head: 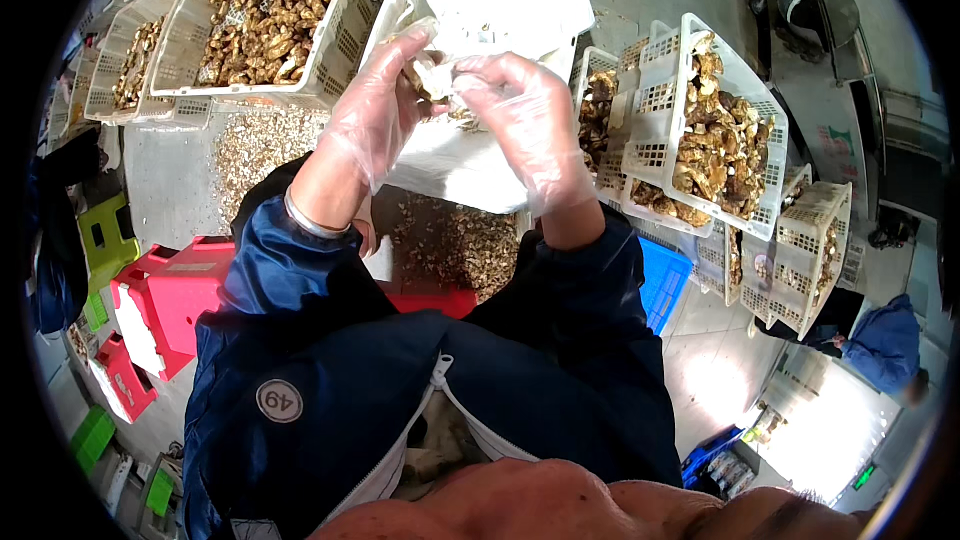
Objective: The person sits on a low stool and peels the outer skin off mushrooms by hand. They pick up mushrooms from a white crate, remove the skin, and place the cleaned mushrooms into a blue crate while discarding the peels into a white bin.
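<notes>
Both of my hands wear clear plastic gloves and meet above a crate lined with a white sheet [510, 3]. My left hand [375, 108] is curled around a mushroom [429, 82] with a brown and white surface. The fingertips of my right hand [525, 108] touch its pale part from the other side; whether they grip a piece of it cannot be made out. Below the hands, the white sheet hangs over the crate's near side, and some small mushroom pieces lie on it, partly hidden behind my fingers.
A white plastic crate of brown mushrooms [270, 29] stands at upper left, with more crates beyond. Stacked mushroom crates [724, 135] stand at right, near a blue crate [664, 281]. Trimmings [262, 150] cover the floor. Red plastic stools [176, 300] stand at left. A person in blue [885, 345] is at far right.
</notes>
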{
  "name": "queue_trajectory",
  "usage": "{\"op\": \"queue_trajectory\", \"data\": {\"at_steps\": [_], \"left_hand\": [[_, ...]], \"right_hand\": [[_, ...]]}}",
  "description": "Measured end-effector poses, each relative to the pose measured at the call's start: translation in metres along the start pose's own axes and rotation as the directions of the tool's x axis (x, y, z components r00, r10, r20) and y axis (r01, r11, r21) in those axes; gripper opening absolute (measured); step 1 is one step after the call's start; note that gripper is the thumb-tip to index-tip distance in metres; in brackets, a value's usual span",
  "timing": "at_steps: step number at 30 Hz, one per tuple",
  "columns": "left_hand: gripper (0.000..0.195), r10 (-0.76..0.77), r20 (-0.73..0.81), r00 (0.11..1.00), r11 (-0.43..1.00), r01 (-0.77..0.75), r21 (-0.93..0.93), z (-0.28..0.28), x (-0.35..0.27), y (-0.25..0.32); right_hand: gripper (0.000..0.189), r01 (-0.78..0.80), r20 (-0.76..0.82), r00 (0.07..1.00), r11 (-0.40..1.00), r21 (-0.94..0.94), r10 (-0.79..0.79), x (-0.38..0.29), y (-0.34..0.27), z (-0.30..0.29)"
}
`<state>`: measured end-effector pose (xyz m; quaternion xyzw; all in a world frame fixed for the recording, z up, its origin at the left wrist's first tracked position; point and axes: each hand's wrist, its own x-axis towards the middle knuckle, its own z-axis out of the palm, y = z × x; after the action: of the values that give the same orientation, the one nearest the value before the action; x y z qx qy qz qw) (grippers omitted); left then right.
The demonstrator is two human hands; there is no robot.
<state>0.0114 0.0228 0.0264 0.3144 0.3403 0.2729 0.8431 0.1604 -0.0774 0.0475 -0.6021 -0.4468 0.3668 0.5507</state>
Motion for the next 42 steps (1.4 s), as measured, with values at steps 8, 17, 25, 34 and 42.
{"op": "queue_trajectory", "data": {"at_steps": [8,17,25,34,42], "left_hand": [[0.052,0.01,0.108,0.994,0.99,0.006,-0.14,0.0,0.0,0.001],[0.076,0.081,0.014,0.997,0.951,-0.073,-0.301,0.005,0.005,-0.005],[0.071,0.019,0.062,0.998,0.926,0.006,-0.378,0.0,0.007,-0.016],[0.071,-0.088,0.037,0.995,0.951,0.095,-0.295,0.0,0.007,-0.007],[0.058,-0.151,0.03,0.988,0.976,0.154,-0.152,-0.019,0.012,-0.01]], "right_hand": [[0.014,-0.041,-0.164,0.985,0.853,-0.52,-0.052,0.014,0.017,-0.027],[0.014,0.345,0.106,0.925,0.691,-0.635,-0.365,0.003,-0.004,-0.013],[0.003,0.483,0.146,0.846,0.62,-0.619,-0.513,0.006,0.002,-0.003],[0.016,0.492,0.176,0.845,0.603,-0.628,-0.506,0.0,0.007,-0.001],[0.007,0.552,0.181,0.814,0.636,-0.539,-0.553,0.017,0.048,0.016]]}}
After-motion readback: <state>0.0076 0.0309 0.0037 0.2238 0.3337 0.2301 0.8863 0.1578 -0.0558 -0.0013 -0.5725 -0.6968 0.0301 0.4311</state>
